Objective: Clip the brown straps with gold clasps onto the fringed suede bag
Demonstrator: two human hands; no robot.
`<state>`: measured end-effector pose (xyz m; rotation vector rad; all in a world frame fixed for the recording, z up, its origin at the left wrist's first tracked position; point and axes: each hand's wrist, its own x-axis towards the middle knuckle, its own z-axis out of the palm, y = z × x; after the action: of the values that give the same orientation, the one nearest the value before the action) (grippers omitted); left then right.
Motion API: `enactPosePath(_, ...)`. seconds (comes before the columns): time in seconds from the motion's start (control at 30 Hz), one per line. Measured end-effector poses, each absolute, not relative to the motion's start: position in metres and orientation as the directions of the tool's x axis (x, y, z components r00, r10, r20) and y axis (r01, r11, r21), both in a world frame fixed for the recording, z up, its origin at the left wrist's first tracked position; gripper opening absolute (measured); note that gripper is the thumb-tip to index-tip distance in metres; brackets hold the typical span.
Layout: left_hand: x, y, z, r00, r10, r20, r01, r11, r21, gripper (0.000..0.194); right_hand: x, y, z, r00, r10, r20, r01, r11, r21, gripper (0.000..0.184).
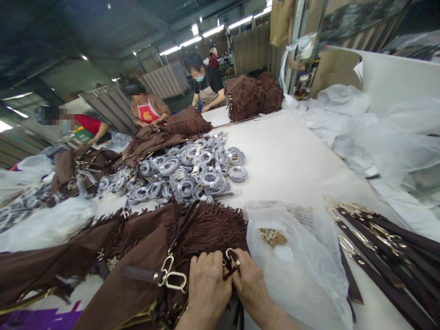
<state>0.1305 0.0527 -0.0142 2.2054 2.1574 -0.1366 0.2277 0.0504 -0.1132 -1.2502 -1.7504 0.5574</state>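
Observation:
My left hand (207, 283) and my right hand (250, 280) meet at the bottom centre, over a brown fringed suede bag (192, 233). Both hands are closed in a pinch. Between them they grip a thin dark brown strap end (231, 270) with a gold ring (229, 252). Just left of my left hand a gold clasp (173, 276) lies on another strap of the bag. More brown bags (68, 256) spread out to the left.
A clear plastic bag (292, 256) with gold hardware lies right of my hands. Dark straps with gold clips (378, 247) fan out at right. A pile of wrapped grey strap coils (192, 169) sits mid-table. Across the white table (295, 156), three people work beside more brown bags (254, 94).

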Motion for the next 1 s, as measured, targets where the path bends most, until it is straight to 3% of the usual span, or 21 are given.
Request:
enactPosePath(0.37,0.122,0.049,-0.025,0.024,1.000,0.005,1.000,-0.024,0.016,0.013,0.217,0.057,-0.115,-0.168,0.869,0.465,0.498,0.481,-0.721,0.020)
enactPosePath(0.83,0.123,0.054,-0.021,-0.037,0.998,-0.057,0.995,0.032,-0.093,0.015,0.204,0.035,-0.125,-0.041,0.885,0.464,0.480,0.425,-0.767,0.024)
enactPosePath(0.93,0.123,0.055,-0.019,-0.026,0.997,-0.070,0.997,0.020,-0.079,0.016,0.210,0.031,-0.121,-0.079,0.913,0.400,0.433,0.393,-0.811,0.024)
enactPosePath(1.0,0.122,0.055,-0.017,0.001,0.998,-0.070,0.999,-0.005,-0.051,0.015,0.221,0.032,-0.113,-0.151,0.950,0.273,0.325,0.308,-0.894,0.022)
